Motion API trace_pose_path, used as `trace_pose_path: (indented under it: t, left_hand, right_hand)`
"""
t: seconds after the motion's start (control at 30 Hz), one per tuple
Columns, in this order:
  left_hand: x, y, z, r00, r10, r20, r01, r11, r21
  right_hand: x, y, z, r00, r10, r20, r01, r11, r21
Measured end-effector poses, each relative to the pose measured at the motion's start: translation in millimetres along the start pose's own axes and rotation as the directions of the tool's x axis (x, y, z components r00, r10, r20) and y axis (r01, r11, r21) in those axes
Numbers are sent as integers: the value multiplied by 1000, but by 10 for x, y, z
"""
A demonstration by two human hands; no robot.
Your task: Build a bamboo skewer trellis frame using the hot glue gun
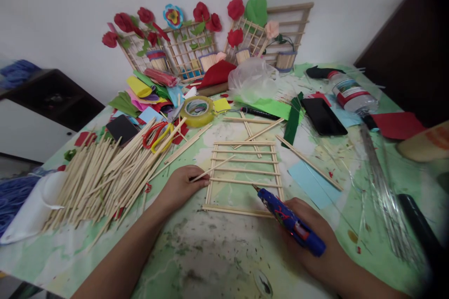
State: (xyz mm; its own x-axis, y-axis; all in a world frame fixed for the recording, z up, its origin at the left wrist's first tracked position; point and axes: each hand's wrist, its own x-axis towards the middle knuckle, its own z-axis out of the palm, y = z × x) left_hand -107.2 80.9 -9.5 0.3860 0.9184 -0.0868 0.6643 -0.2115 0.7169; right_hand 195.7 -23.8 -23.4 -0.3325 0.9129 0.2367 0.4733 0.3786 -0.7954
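Observation:
My right hand [307, 229] is wrapped round a blue glue gun [289, 219], its nozzle pointing at the right part of a small stick frame [242, 161]. This frame lies flat on the table, with several thin wooden sticks laid crosswise between two side rails. At its left edge, my left hand [184, 184] pinches a loose wooden stick [215, 167] that slants up over the crossbars. Several loose sticks [259, 133] cross one another just beyond the frame. Whether the nozzle touches a crossbar I cannot tell.
A big pile of wooden sticks [101, 177] lies left, with scissors [154, 135] on it. Clear tape [197, 111] sits behind. A phone [324, 116], a plastic bottle [354, 93] and metal wires [386, 196] are right. Stick trellises with paper flowers [191, 49] lean on the wall.

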Motion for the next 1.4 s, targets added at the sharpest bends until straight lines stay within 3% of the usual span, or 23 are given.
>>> trace_pose_path:
  t: [0.53,0.77,1.03,1.4]
  left_hand:
    - [11,-56,15,1000,2,-9,-2,1000,11]
    - [28,-28,29,993,-104,-47,104,995,6]
    - [35,10,57,986,-152,-67,148,987,-63]
    - [68,5,57,992,-97,-79,90,992,-87]
  right_hand:
    - [2,-24,-3,999,-1,-42,0,999,-41]
    - [-3,7,21,998,6,-60,-10,998,-66]
    - [-11,-11,22,998,48,-50,-52,996,-72]
    - [-7,43,52,995,41,-92,-51,993,-106]
